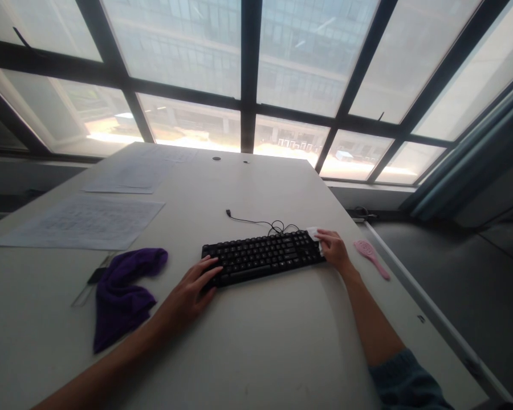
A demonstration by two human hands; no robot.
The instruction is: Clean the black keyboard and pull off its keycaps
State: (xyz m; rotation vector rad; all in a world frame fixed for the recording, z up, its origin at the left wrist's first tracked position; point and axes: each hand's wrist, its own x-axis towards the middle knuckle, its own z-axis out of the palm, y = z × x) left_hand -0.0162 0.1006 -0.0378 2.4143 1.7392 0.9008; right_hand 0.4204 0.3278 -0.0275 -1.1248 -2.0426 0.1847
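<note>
A black keyboard point(267, 256) lies slightly tilted across the white table. My left hand point(199, 282) rests on its left end, fingers stretched over the keys and the thumb by the front edge. At the keyboard's right end, my right hand point(332, 247) pinches a white tissue point(313, 232) against the upper right corner. Part of the tissue is hidden under the fingers. Behind the keyboard, its thin black cable point(256, 221) makes a loop and ends in a plug point(228, 213).
A crumpled purple cloth point(126, 290) lies left of my left arm, partly over a dark object with a wire frame point(94, 276). Printed sheets point(83, 221) lie at the far left. A pink hairbrush point(371, 257) is near the table's right edge. Large windows stand behind the table point(273, 336).
</note>
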